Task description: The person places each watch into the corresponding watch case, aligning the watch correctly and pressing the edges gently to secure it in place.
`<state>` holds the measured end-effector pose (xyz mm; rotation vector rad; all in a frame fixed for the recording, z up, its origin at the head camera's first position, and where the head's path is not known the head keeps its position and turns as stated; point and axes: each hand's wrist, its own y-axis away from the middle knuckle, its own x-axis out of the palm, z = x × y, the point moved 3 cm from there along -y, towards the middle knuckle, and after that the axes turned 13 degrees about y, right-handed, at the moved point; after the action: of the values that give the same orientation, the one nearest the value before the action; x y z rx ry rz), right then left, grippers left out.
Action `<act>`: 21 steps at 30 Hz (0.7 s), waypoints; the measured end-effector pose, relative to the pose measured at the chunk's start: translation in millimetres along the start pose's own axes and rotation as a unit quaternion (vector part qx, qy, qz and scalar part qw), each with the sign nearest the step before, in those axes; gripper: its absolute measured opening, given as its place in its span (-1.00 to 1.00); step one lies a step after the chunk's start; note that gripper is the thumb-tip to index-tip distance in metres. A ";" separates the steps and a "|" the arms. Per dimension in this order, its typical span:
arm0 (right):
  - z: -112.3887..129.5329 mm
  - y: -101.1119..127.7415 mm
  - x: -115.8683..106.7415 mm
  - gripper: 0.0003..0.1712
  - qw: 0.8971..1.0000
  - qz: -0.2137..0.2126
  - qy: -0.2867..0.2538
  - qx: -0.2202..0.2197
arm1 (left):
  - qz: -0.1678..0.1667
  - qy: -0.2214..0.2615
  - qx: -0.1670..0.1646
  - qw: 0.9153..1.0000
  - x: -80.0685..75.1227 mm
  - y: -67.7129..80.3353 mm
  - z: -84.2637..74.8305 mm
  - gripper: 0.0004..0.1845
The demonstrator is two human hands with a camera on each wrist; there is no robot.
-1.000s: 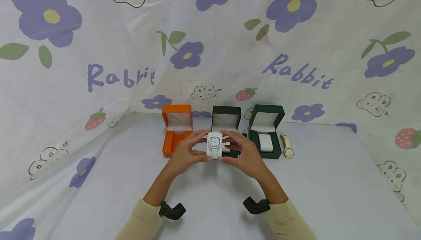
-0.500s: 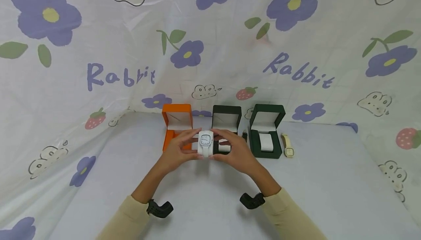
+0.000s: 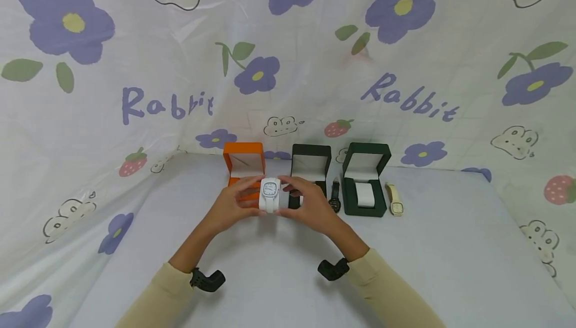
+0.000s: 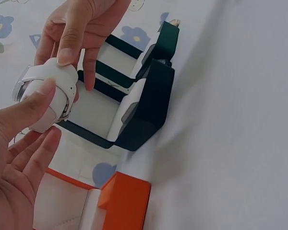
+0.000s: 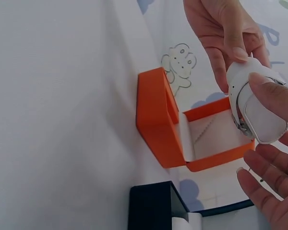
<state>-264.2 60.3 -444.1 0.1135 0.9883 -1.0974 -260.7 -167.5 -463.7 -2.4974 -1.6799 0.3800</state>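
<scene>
Watch: white watch (image 3: 270, 194) wrapped round its pillow, held in the air at centre frame, just in front of the orange box (image 3: 243, 165) and the middle dark box (image 3: 310, 168).

Left hand: my left hand (image 3: 231, 207) pinches the pillow's left end, thumb curled on top, other fingers loosely spread below, as the left wrist view shows (image 4: 24, 143).

Right hand: my right hand (image 3: 312, 208) pinches the right end between thumb and forefinger; remaining fingers hang open (image 5: 259, 177).

Boxes: all three stand with lids up; the right dark box (image 3: 365, 178) keeps its own pillow; the orange box looks empty inside (image 5: 213, 132).

Bystanders: black watch (image 3: 334, 196) lies between the two dark boxes, beige watch (image 3: 395, 200) at far right, both flat on the table (image 3: 279, 278).

Risk, slip: I judge the grip light, fingertips only on a soft roll; a squeeze could let the watch slide off the pillow.

Risk, lid: a low pass may clip the orange lid and snap it shut or shove the box.

Risk, fit: a tilted pillow may jam against the box walls.
</scene>
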 end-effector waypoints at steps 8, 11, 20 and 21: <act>3.9 -14.5 10.4 -0.09 1.000 0.021 0.015 0.011 | -0.017 -0.077 0.013 0.997 -17.7 -0.4 3.6 -0.14; 5.6 -20.9 15.0 -0.09 0.999 0.025 0.025 0.016 | -0.024 -0.086 0.014 0.996 -24.2 -0.3 4.3 -0.13; 1.7 -41.3 34.0 -0.07 0.996 0.038 0.074 0.044 | -0.048 -0.110 0.000 0.993 -42.8 -4.0 12.1 -0.15; 1.4 -42.9 36.1 -0.07 0.995 0.041 0.075 0.048 | -0.050 -0.113 -0.001 0.992 -44.7 -4.5 13.1 -0.15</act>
<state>-293.6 13.4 -453.2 0.3162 1.0554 -1.0720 -284.2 -207.7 -468.8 -2.4380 -1.8755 0.6725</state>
